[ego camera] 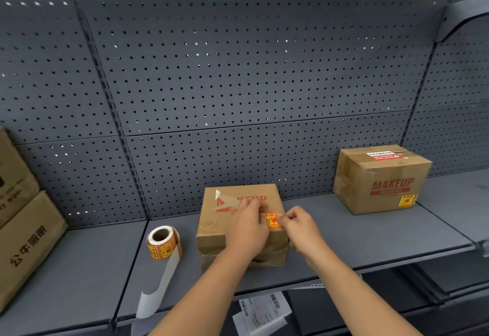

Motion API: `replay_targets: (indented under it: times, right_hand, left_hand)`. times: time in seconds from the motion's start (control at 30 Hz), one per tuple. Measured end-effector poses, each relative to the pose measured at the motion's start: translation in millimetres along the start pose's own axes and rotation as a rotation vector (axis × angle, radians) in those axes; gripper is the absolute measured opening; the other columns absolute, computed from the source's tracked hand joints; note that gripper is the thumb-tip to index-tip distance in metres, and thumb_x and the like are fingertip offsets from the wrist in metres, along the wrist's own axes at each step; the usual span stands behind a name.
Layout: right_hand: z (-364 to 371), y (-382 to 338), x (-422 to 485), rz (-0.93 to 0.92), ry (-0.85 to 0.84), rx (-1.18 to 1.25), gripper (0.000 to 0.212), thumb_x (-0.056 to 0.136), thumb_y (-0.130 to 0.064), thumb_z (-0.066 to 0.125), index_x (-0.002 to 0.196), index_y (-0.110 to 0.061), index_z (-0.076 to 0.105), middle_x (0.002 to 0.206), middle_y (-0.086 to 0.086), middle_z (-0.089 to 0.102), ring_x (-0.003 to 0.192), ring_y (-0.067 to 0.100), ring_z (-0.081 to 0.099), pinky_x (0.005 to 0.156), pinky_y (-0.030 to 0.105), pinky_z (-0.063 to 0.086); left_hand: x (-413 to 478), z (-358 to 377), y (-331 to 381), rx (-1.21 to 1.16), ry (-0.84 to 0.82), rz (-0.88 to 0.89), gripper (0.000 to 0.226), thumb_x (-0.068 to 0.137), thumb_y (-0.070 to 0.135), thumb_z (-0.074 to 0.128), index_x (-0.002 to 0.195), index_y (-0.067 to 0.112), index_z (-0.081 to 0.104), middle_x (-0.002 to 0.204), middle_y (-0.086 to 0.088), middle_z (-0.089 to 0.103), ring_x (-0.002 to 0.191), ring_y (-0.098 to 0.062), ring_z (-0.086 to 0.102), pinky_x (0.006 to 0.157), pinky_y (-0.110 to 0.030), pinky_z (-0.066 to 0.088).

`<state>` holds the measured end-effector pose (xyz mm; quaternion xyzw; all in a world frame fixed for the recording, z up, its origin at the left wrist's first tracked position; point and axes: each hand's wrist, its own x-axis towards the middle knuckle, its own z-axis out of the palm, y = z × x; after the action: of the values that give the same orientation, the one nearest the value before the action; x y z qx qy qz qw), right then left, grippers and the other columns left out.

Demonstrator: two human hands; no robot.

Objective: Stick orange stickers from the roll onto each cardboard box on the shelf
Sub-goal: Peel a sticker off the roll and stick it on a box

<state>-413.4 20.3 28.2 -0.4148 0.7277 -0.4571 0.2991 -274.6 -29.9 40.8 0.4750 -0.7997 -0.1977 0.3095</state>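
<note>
Sticker lies on the printed face of the middle box, at its lower right corner. Left hand and right hand, fingers bent, meet the sticker's side edges; whether the hands pinch or press cannot be told. Advisable: smooth from centre outward, edges square with the box. Sticker looks near-square, without clear long axis; its print stands upright, top toward the box's far edge. Roll stands left of the box.
</note>
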Motion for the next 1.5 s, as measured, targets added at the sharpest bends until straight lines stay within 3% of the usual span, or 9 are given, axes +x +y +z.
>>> replay_targets:
  times: [0.23,0.53,0.77,0.87,1.03,1.2,1.33,1.5]
  right_hand:
    - [0,-14,6,-0.066,0.040,-0.288,0.046,0.096,-0.062,0.055,0.082,-0.019,0.047,0.076,-0.002,0.059,0.071,0.019,0.056,0.059,0.035,0.037]
    - [7,-10,0,-0.038,0.021,0.073,0.031,0.109,-0.031,0.048,0.084,-0.015,0.041,0.073,0.000,0.046,0.066,0.012,0.041,0.060,0.031,0.031]
    - [9,-9,2,0.102,0.006,0.302,0.026,0.109,-0.029,0.049,0.088,-0.013,0.048,0.082,0.008,0.061,0.072,0.018,0.054,0.059,0.030,0.039]
    - [0,-7,4,0.130,-0.058,0.233,0.029,0.110,-0.035,0.045,0.091,-0.015,0.049,0.077,0.004,0.058,0.064,0.016,0.049,0.053,0.028,0.034]
    - [0,-16,8,0.056,-0.054,0.063,0.042,0.101,-0.054,0.055,0.086,-0.016,0.044,0.074,-0.001,0.055,0.063,0.014,0.047,0.053,0.027,0.033]
    - [5,-16,9,-0.025,-0.013,-0.042,0.036,0.103,-0.043,0.057,0.083,-0.017,0.041,0.075,-0.001,0.049,0.067,0.013,0.044,0.060,0.031,0.033]
    - [6,-19,6,-0.021,-0.015,0.011,0.034,0.107,-0.032,0.053,0.080,-0.017,0.037,0.073,-0.002,0.044,0.066,0.012,0.039,0.057,0.029,0.030]
    - [8,-20,5,-0.002,-0.014,-0.024,0.032,0.111,-0.032,0.043,0.083,-0.017,0.040,0.077,-0.002,0.049,0.068,0.011,0.043,0.058,0.028,0.033]
  left_hand:
    - [20,-2,-1,0.053,-0.059,-0.072,0.026,0.103,0.042,0.055,0.124,0.030,0.063,0.122,0.006,0.060,0.103,-0.019,0.063,0.091,-0.043,0.057]
    - [25,-2,-4,-0.029,-0.049,-0.144,0.014,0.097,0.035,0.067,0.110,0.036,0.068,0.100,0.015,0.069,0.094,-0.010,0.065,0.083,-0.037,0.060]
    - [22,-2,-8,-0.038,-0.039,-0.123,0.012,0.099,0.031,0.064,0.110,0.036,0.070,0.098,0.020,0.066,0.092,-0.007,0.063,0.079,-0.034,0.060]
    - [23,-4,-8,-0.061,-0.055,-0.126,0.017,0.101,0.025,0.061,0.112,0.035,0.069,0.107,0.019,0.066,0.097,-0.008,0.063,0.081,-0.032,0.059]
    - [21,-4,-5,-0.047,-0.011,-0.124,0.023,0.101,0.022,0.056,0.116,0.035,0.067,0.111,0.013,0.067,0.094,-0.010,0.064,0.075,-0.032,0.057]
    - [21,0,-5,-0.004,-0.018,-0.087,0.022,0.098,0.042,0.064,0.118,0.035,0.066,0.116,0.009,0.063,0.099,-0.015,0.065,0.086,-0.036,0.058]
    - [20,2,-3,-0.007,-0.027,-0.101,0.016,0.101,0.030,0.061,0.115,0.037,0.066,0.119,0.008,0.062,0.099,-0.016,0.065,0.086,-0.039,0.060]
    - [21,2,-2,0.017,-0.003,-0.125,0.025,0.101,0.017,0.055,0.111,0.036,0.069,0.120,0.009,0.064,0.096,-0.015,0.064,0.082,-0.038,0.060]
